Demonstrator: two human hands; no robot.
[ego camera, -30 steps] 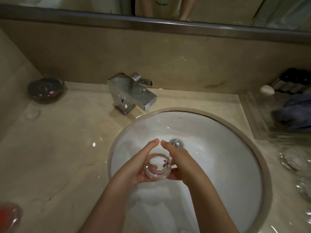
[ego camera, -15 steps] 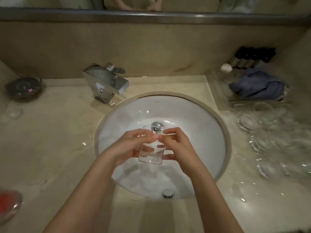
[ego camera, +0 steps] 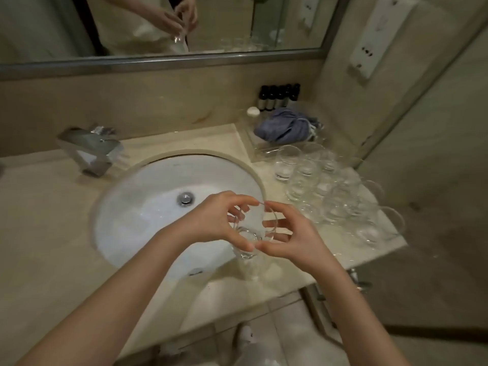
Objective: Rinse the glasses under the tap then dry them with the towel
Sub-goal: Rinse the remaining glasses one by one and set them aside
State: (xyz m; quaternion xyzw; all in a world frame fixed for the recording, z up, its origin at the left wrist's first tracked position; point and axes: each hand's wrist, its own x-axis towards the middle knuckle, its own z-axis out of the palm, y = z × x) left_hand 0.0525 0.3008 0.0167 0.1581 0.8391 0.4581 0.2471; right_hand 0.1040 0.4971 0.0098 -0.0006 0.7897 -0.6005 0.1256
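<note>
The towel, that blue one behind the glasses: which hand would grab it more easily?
Probably the right hand. The towel lies on the counter's far right, beyond the cluster of glasses, on that hand's side. The left hand could keep holding the glass; reaching from there would mean crossing over.

dark bottles (ego camera: 278,96), mirror (ego camera: 264,22), wall socket panel (ego camera: 369,46)

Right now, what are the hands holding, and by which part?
A clear glass, held over the sink's front edge: left hand and right hand grip its sides.
</note>
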